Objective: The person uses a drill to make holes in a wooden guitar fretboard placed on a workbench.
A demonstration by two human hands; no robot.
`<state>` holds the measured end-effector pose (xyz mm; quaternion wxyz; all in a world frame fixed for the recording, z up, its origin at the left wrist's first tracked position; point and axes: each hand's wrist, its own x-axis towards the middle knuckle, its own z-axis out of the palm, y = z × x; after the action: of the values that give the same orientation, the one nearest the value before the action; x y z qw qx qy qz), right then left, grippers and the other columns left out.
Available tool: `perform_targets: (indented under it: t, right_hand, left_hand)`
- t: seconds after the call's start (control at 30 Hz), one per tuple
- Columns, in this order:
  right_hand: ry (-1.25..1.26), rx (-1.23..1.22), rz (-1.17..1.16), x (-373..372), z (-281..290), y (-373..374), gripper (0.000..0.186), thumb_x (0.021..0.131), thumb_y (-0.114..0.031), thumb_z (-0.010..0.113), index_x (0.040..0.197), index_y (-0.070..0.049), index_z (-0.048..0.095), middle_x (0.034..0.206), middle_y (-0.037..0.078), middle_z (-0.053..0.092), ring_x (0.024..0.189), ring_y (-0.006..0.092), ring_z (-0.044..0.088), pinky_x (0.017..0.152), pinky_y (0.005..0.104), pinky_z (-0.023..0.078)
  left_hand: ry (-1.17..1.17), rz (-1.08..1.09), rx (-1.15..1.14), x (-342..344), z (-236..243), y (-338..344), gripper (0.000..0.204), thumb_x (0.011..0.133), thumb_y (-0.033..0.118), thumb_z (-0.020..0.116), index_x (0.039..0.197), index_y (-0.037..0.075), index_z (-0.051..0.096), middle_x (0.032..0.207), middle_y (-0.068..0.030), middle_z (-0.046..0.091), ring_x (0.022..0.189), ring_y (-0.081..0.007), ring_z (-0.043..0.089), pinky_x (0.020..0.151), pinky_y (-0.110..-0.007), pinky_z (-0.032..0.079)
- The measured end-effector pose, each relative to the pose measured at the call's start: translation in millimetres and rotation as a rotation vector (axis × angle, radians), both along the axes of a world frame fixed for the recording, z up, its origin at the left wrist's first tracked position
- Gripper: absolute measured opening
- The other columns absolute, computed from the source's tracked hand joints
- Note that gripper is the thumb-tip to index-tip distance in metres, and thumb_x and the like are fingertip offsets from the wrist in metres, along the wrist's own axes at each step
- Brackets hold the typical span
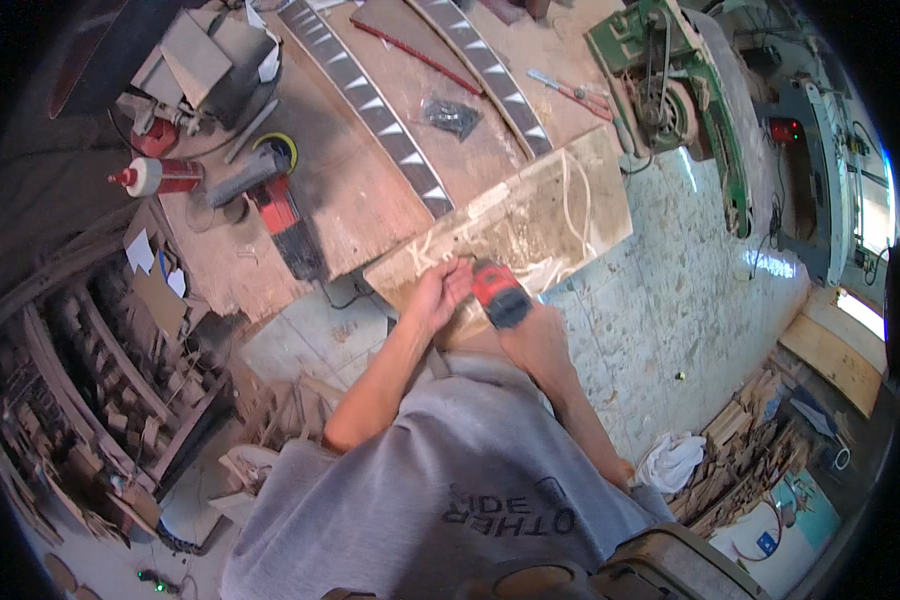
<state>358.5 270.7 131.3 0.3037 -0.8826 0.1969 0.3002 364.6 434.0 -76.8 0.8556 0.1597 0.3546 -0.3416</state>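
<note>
My right hand point(532, 335) grips a red and black cordless drill point(500, 292) from behind, its front toward the board. Beside the drill's front end, my left hand point(444, 294) has its fingers bent together; what they hold, if anything, is too small to make out. Both hands are over the near edge of a pale wooden board point(595, 190), which lies at a slant and has light, curling strips or marks on it. The drill's tip is hidden between my left fingers and the board.
On the workbench point(360, 195) lie a red and black sander point(282, 205), a red and white bottle point(165, 177), dark strips with white triangles point(365, 95), a small plastic bag point(452, 117) and red-handled pliers point(575, 93). A green machine point(660, 110) stands right; wood scraps point(735, 450) lie lower right.
</note>
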Motion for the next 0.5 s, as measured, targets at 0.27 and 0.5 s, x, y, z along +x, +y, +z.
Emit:
perform_targets:
  t: [0.27,0.5]
  right_hand:
    - [0.007,-0.043,-0.069,-8.4,10.0,-6.2,0.027,0.076,-0.016,0.077,0.096,0.001,0.072,0.081,0.024,0.072,0.081,0.0415,0.073,0.073,0.0478,0.055]
    - [-0.081,0.082,-0.262,-46.3,-1.8,-42.2,0.023,0.076,-0.011,0.073,0.095,0.002,0.072,0.073,0.013,0.071,0.066,0.0197,0.07,0.065,0.0373,0.055]
  left_hand:
    - [0.101,-0.096,0.285,-8.0,21.6,-8.2,0.03,0.098,0.015,0.054,0.112,-0.009,0.065,0.108,-0.02,0.072,0.092,-0.0245,0.073,0.082,-0.033,0.062]
    - [-0.003,-0.196,0.565,-11.8,44.3,-27.9,0.031,0.099,0.024,0.072,0.1,-0.006,0.07,0.093,-0.0141,0.074,0.076,-0.0188,0.073,0.069,-0.028,0.062]
